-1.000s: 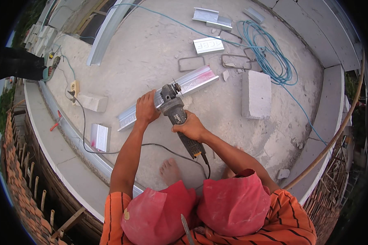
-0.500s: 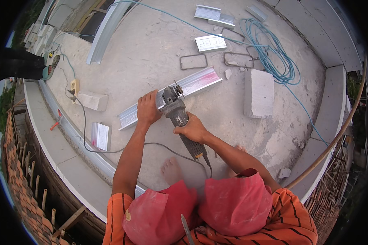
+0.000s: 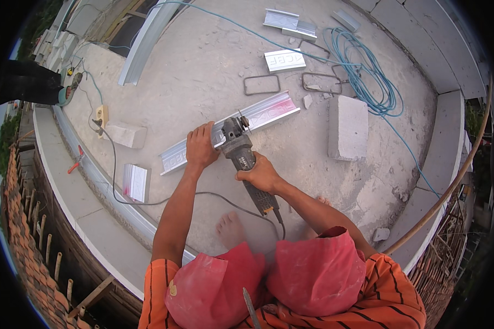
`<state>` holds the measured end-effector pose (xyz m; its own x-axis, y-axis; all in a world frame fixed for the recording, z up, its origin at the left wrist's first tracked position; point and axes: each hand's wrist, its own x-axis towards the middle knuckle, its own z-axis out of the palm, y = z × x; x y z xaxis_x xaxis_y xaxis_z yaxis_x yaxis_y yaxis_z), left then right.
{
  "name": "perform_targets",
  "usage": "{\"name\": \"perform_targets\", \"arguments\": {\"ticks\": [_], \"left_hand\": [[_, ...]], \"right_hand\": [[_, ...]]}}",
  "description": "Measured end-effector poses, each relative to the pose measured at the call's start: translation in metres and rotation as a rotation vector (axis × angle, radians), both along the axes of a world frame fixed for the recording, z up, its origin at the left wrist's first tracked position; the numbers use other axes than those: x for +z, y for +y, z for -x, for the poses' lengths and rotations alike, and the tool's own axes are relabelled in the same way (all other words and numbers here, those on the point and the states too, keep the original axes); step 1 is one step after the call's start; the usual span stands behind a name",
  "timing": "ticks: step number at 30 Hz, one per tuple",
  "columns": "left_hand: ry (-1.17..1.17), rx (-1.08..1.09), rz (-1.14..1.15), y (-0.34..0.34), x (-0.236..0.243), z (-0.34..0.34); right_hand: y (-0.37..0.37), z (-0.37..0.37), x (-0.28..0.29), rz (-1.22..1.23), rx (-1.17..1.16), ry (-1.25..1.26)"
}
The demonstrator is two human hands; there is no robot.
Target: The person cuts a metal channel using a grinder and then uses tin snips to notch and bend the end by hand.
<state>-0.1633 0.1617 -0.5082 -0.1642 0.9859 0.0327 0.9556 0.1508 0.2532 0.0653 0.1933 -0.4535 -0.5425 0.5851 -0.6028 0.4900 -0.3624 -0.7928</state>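
Across a dusty grey concrete floor (image 3: 175, 82) lie pieces of metal and masonry. At its upper left stretches a long silver metal channel (image 3: 148, 44); nearer the middle, a shorter silver metal channel with a pink-stained end (image 3: 269, 112) lies slantwise beyond the person's bare feet. Up on the right sprawls a loose coil of light-blue line (image 3: 383, 101), just beside a pale rectangular block (image 3: 348, 129).

Over the middle of the pink-stained channel sits the head of a black-and-grey angle grinder (image 3: 237, 149), its body slanting back toward the person; whether the disc touches the metal cannot be told. The right hand (image 3: 262, 174) is wrapped closed around the grinder's body. The left hand (image 3: 201, 145) lies on the channel beside the grinder's head, fingers together and partly bent — whether it also grips the tool, I cannot tell.

Smaller things lie further off: a short silver offcut with scratched lettering (image 3: 284, 60), a rectangular loop of dark bent wire (image 3: 261, 76) and — over at left — a yellowish socket block (image 3: 101, 118).
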Motion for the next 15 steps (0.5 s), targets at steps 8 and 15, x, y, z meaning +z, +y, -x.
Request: {"name": "perform_targets", "arguments": {"ticks": [8, 15], "left_hand": [[-0.024, 0.024, 0.037, -0.001, 0.006, -0.003], [-0.022, 0.022, 0.026, -0.002, 0.005, -0.002]], "right_hand": [[0.003, -0.008, -0.007, -0.021, -0.055, 0.018], [0.006, -0.013, -0.003, -0.021, -0.054, -0.005]]}}
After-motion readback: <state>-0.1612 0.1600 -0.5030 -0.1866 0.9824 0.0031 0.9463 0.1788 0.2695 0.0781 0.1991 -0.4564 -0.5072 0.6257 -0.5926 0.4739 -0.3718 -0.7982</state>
